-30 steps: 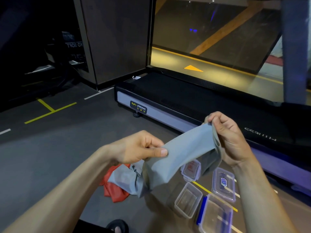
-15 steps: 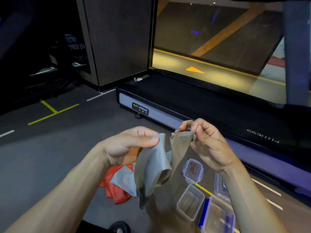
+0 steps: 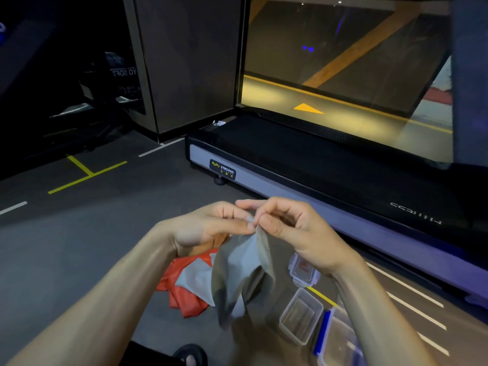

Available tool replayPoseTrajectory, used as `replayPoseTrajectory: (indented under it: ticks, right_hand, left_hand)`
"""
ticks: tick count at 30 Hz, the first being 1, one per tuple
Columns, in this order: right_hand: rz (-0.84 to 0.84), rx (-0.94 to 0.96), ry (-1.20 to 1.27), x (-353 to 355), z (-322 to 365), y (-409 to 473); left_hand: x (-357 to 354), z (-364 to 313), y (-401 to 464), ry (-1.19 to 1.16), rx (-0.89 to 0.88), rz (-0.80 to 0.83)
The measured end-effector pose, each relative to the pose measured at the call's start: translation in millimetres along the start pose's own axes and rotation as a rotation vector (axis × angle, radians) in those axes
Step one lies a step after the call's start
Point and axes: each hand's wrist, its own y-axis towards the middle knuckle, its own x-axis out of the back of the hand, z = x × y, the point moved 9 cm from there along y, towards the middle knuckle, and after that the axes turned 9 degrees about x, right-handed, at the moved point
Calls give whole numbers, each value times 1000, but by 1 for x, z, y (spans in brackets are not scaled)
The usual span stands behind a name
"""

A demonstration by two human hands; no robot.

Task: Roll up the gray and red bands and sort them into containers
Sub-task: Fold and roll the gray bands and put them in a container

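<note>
Head view, sole entry.

Item 1: gray band (image 3: 241,273). Held in the air above the floor, between the two hands at chest height. Top edge was gathered at the fingertips; the rest hung slack in loose folds. Long axis ran roughly vertical, free end pointing down toward the floor. No coil was visible in it.

Item 2: left hand (image 3: 211,225). Fingers curled, thumb and forefinger pinching the band's upper edge.

Item 3: right hand (image 3: 287,228). Fingers curled, pinching the same upper edge, fingertips touching or nearly touching those of the left.

Item 4: pile of bands (image 3: 190,283). Red and gray pieces lay crumpled together on the floor below the left wrist, unrolled.

Item 5: open clear container (image 3: 301,317). Stood on the floor, right of the hanging band; appeared empty.

Item 6: blue-clipped container (image 3: 335,336). Just beside item 5, at the frame's lower edge; contents could not be told.

Item 7: lidded small box (image 3: 303,270). Partly hidden under the right wrist.

Progress, as judged: early. Rolling of the held band looked about to begin; no rolled band was seen in any container, and the pile remained to be done.
</note>
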Motion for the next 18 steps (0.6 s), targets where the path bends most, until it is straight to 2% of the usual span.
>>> replayPoseTrajectory:
  ticks: [6, 13, 15, 18]
  right_hand:
    - [50, -43, -128, -1, 0, -5]
    - [182, -96, -457, 14, -8, -7]
    - [186, -92, -416, 18, -1, -7]
    - [-6, 35, -214, 43, 21, -7]
  left_hand:
    - [-7, 4, 1, 186, 31, 37]
    - [-12, 1, 1, 360, 40, 35]
    - [-16, 11, 2, 413, 93, 74]
    - [-15, 24, 2, 475, 169, 87]
